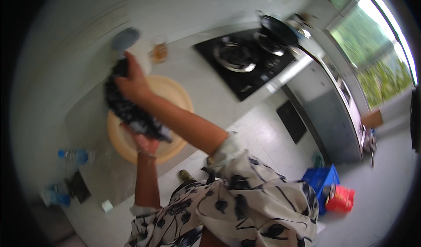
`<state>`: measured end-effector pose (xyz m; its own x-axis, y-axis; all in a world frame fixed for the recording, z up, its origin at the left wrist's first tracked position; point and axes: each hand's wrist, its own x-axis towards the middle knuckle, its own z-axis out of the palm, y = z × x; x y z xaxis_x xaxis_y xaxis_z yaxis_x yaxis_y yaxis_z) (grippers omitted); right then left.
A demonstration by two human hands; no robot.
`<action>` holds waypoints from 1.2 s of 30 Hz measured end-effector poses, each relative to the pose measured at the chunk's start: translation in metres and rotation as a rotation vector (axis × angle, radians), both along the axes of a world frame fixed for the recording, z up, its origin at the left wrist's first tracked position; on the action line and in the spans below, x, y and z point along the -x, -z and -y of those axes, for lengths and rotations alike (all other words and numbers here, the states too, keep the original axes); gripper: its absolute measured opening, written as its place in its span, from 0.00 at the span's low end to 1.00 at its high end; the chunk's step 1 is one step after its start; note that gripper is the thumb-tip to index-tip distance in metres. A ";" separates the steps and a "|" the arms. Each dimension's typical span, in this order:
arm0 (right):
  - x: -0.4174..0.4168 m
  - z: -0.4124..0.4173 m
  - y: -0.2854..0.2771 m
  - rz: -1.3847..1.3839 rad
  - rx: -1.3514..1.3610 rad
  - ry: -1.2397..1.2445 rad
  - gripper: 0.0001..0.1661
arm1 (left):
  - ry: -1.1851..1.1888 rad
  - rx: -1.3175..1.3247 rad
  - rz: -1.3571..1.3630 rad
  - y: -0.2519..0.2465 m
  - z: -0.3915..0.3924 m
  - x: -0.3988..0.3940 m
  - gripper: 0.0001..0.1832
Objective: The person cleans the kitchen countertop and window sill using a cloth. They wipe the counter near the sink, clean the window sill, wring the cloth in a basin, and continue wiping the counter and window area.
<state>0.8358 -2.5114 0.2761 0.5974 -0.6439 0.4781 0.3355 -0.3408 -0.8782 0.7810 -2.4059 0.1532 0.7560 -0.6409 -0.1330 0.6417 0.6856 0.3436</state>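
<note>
A dark, elongated bundle with black-and-white mottling (123, 107) is held at a slant over a pale yellow round basin (187, 97). Motion blur hides what the bundle is; it could be patterned cloth or a bag. My right hand (133, 82) grips its upper part, thumb and fingers wrapped over it. Lower down, my left hand (146, 143) supports the other end from beneath, with a thin bracelet on the wrist. Part of the basin's inside is covered by the bundle and my right forearm.
Behind the basin stand a glass with amber contents (160, 52) and a grey rounded object (126, 38). Rightward lies a black gas hob (236, 61) bearing a dark wok (279, 30). A clear plastic bottle (77, 156) is at left. A blue crate (317, 178) and red package (340, 198) sit lower right.
</note>
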 end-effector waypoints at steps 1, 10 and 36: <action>0.015 0.004 0.008 -0.093 0.060 -0.112 0.39 | -0.007 0.057 -0.014 -0.003 0.007 -0.003 0.47; 0.144 -0.009 0.052 -0.454 0.753 -0.407 0.22 | 0.145 0.019 -0.079 0.001 -0.022 -0.016 0.31; 0.009 0.050 0.048 -0.775 0.013 -0.963 0.21 | 0.584 -0.346 0.138 -0.017 -0.014 -0.025 0.15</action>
